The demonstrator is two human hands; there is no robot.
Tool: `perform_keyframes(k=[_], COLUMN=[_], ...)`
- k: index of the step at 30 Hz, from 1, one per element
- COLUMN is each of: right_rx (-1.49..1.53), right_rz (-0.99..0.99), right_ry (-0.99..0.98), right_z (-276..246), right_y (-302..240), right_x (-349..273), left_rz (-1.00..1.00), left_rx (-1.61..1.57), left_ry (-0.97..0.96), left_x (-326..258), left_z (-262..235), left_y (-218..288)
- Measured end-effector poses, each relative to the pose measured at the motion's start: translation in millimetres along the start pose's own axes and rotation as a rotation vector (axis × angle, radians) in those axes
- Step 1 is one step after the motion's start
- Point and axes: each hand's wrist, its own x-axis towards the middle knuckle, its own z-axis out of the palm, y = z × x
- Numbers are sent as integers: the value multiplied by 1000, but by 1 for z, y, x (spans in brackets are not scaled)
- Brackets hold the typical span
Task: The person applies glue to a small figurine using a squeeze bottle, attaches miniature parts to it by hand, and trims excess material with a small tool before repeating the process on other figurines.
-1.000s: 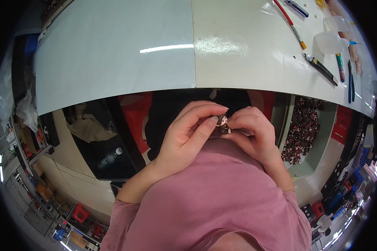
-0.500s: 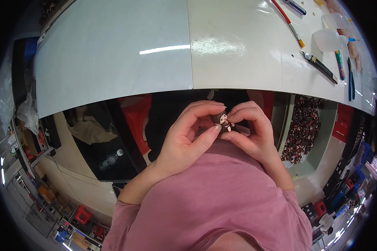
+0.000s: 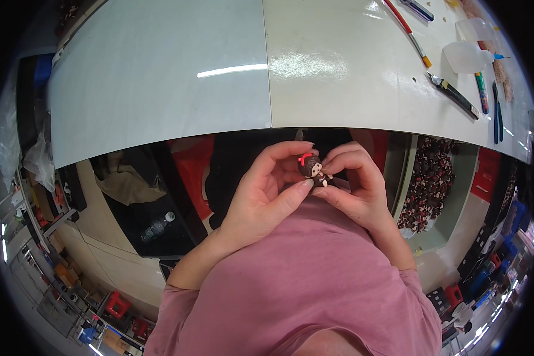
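- Behind your hands, the pale table (image 3: 160, 77) carries only tools along its far right edge.
- Your left hand (image 3: 266, 193) and right hand (image 3: 356, 190) pinch the small doll (image 3: 312, 170) together, close above your chest, steadying it for fine fingertip work.

A long worktable (image 3: 160, 89) fills the upper half of the frame, its top split into a pale grey-blue panel on the left and a glossy cream panel on the right. A ceiling light reflects as a bright streak (image 3: 231, 70) near the middle of the tabletop. At the upper right lie hand tools, among them a red-handled tool (image 3: 404, 24), pliers (image 3: 454, 95) and a clear plastic bottle (image 3: 466, 57). Below the table edge, a bin of small dark pieces (image 3: 430, 181) sits at the right. A water bottle (image 3: 155, 225) lies on a dark surface at lower left. Shelving with coloured boxes (image 3: 71, 285) curves along the lower rim.
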Motion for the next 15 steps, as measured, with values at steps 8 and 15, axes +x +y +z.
perform_keyframes(k=[8,15], right_rx=[92,37], right_rz=[43,22], right_ry=[32,7], right_z=[3,1], right_y=[4,3], right_x=[-2,1], left_rz=[-10,-36], left_rx=[-20,-26], left_ry=[1,18], left_x=[0,0], left_z=[-1,0], left_y=[0,3])
